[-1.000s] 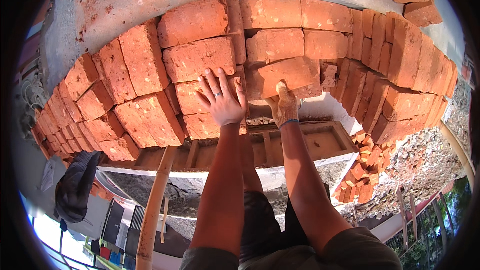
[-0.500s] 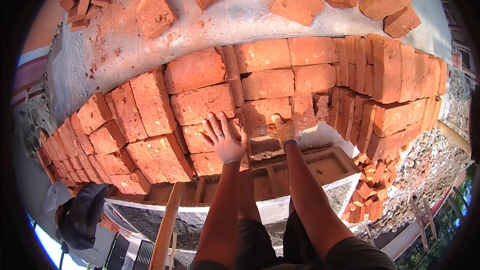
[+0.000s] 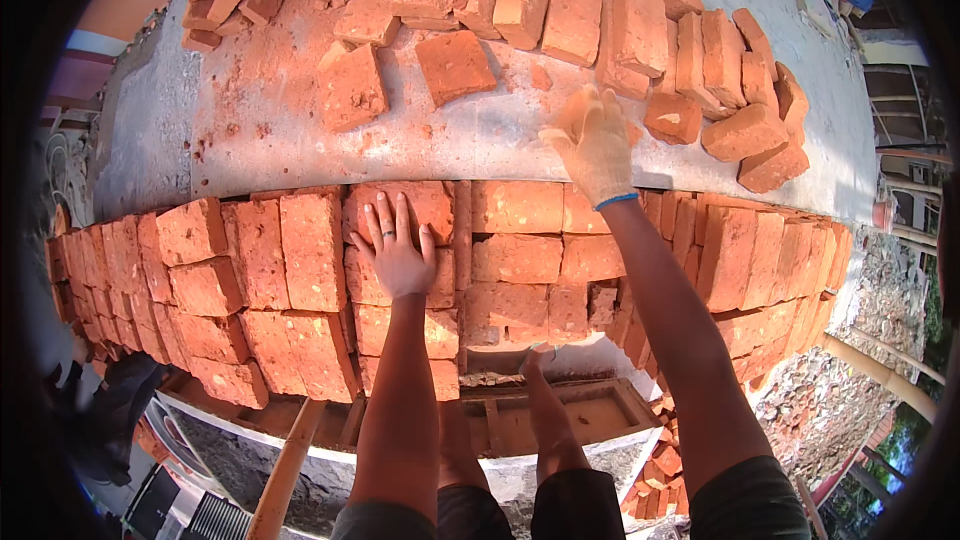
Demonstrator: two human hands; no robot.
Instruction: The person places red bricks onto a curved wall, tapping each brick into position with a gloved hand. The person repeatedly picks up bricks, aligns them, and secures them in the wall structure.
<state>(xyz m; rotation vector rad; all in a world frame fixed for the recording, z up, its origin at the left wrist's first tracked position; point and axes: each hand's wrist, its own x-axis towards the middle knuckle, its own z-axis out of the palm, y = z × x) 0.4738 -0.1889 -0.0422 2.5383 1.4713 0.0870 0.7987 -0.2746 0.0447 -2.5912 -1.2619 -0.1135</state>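
My left hand (image 3: 399, 258) is bare, with a ring, and lies flat on stacked bricks, its fingers spread over the seam between the top-row brick (image 3: 428, 202) and the one below. My right hand (image 3: 592, 148) wears a tan work glove with a blue cuff. It reaches past the stack to the grey slab, fingers and thumb apart, over a loose brick mostly hidden under the glove. I cannot make out any firm hold on it. Close by on its right is a small broken brick (image 3: 673, 118); farther left lies a single loose brick (image 3: 455, 67).
A long stack of red bricks (image 3: 517, 258) spans the view in front of me. More loose bricks (image 3: 570, 22) lie heaped on the concrete slab (image 3: 290, 155). Below are a wooden frame (image 3: 550, 417), my feet, a bamboo pole (image 3: 290, 465) and broken bricks (image 3: 660, 470).
My right hand has left the gap at the stack's near side and stretched forward over the slab. My left hand has slid up to the farther bricks. The view has tilted forward.
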